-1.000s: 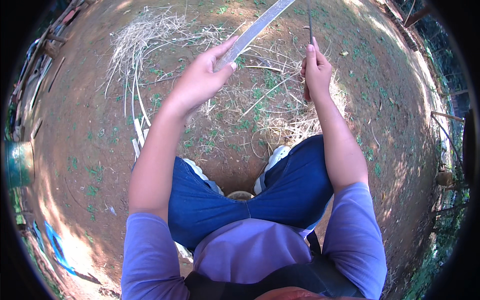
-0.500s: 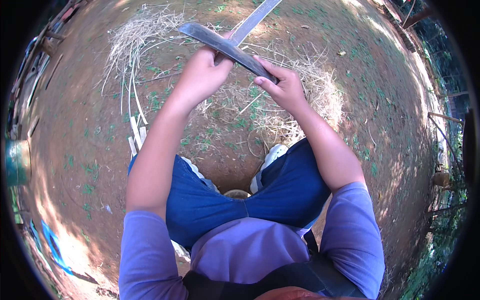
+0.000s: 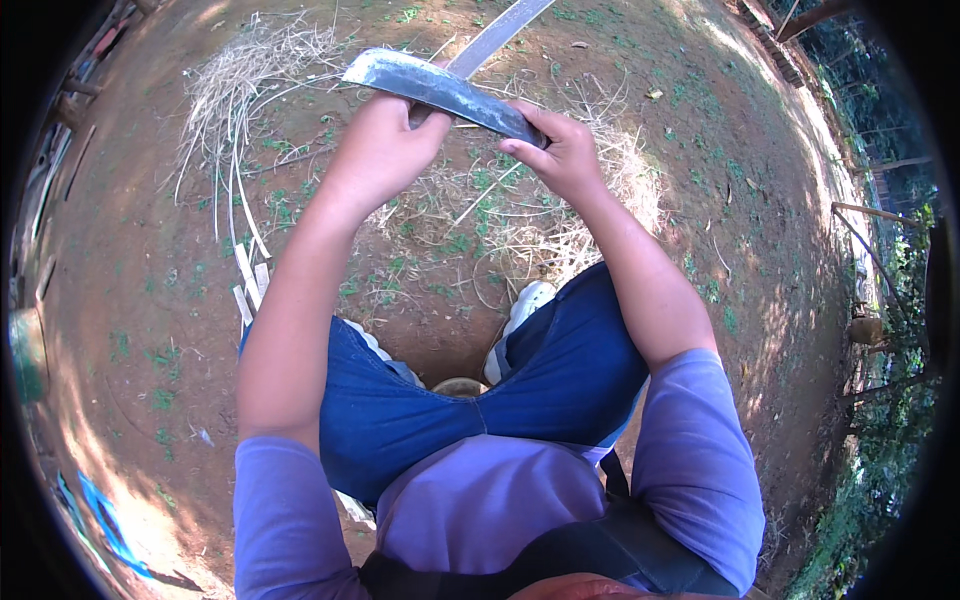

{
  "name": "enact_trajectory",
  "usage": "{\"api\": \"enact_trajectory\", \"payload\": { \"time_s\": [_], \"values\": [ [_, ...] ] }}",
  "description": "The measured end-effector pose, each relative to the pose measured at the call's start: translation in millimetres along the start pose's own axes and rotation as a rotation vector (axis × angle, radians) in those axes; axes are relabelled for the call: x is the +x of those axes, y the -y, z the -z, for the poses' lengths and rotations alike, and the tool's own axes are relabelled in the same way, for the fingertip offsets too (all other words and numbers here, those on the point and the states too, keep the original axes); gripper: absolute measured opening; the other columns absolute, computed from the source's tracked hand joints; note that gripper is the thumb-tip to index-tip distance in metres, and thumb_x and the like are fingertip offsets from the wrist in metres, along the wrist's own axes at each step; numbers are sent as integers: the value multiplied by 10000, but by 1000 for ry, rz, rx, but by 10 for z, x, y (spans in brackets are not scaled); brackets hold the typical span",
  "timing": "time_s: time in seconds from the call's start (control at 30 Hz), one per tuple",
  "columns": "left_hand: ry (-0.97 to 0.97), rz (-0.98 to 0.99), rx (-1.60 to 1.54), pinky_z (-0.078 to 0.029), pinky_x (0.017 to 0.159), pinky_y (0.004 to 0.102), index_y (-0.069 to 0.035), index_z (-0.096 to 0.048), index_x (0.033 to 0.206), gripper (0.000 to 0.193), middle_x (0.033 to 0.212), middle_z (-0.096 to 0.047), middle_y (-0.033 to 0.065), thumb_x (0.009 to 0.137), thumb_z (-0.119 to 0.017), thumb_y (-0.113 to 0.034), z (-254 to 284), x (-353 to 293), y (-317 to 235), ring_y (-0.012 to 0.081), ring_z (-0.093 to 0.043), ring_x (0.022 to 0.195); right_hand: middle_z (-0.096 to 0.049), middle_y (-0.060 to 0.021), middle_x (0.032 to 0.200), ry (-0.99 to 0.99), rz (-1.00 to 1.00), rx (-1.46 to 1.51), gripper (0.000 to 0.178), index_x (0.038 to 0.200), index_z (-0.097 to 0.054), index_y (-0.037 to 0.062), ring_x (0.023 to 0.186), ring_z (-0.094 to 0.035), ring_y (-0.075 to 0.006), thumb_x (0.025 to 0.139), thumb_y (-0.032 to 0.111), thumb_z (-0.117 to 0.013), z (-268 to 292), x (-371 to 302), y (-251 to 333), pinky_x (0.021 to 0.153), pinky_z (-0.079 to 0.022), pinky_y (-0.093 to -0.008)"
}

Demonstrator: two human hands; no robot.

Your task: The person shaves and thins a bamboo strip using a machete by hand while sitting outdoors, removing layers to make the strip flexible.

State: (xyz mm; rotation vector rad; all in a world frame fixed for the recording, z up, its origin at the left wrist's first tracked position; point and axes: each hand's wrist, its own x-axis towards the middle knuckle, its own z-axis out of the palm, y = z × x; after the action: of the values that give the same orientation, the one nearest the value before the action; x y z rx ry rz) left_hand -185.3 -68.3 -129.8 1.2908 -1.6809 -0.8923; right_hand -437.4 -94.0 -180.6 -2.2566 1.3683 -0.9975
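Note:
My right hand [image 3: 568, 155] is closed on the right end of a machete-like knife [image 3: 450, 98], thumb on the near side and fingers on the far side. Its broad, dark metal blade has a pale, worn left end and lies across the top of my left hand [image 3: 385, 150]. That hand is closed round a long, flat, greyish strip [image 3: 500, 38], apparently bamboo or wood, which runs up and right from under the blade. The blade hides my left fingertips and the strip's lower end. Whether my left hand also touches the blade, I cannot tell.
Heaps of pale shavings [image 3: 255, 70] and curly fibres [image 3: 610, 190] lie on the brown ground beyond my hands. Several cut slats [image 3: 250, 275] rest beside my left thigh. Between my feet sits a round object [image 3: 458, 387]. A green container [image 3: 27, 355] stands far left.
The knife has tilted, so more of its broad, paler face shows. Both hands and the strip have shifted slightly left in view, as has the ground behind them.

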Motion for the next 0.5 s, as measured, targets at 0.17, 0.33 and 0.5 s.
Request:
{"api": "enact_trajectory", "payload": {
  "time_s": [0.17, 0.33, 0.5],
  "values": [
    [47, -3, -56, -506, 977, 351, 29, -624, 1336, 441, 1225, -717, 178, 959, -651, -196, 116, -55, -99, 222, -685, 1101, -753, -14, 860, -123, 50, 21, 496, 1229, -753, 173, 764, -706, -145, 848, 483, -817, -45, 18, -152, 678, -547, -301],
    [81, -24, -176, -461, 1055, 331, 68, -535, 1437, 549, 1348, -658, 197, 977, -675, -198, 311, -150, -48, 208, -631, 1210, -556, 13, 682, -618, -514, 296, 478, 1120, -724, 19, 543, -516, -88, 1027, 479, -628, 454, 166, -720, 516, -435, -258],
    [12, -105, -25, -520, 908, 338, -1, -640, 1337, 444, 1145, -737, 153, 946, -707, -201, 333, -181, -216, 173, -685, 1021, -494, -5, 656, -835, -528, 764, 692, 1252, -589, -32, 548, -508, -101, 1050, 618, -459, 626, 114, -415, 509, -443, -259]
  ]
}}
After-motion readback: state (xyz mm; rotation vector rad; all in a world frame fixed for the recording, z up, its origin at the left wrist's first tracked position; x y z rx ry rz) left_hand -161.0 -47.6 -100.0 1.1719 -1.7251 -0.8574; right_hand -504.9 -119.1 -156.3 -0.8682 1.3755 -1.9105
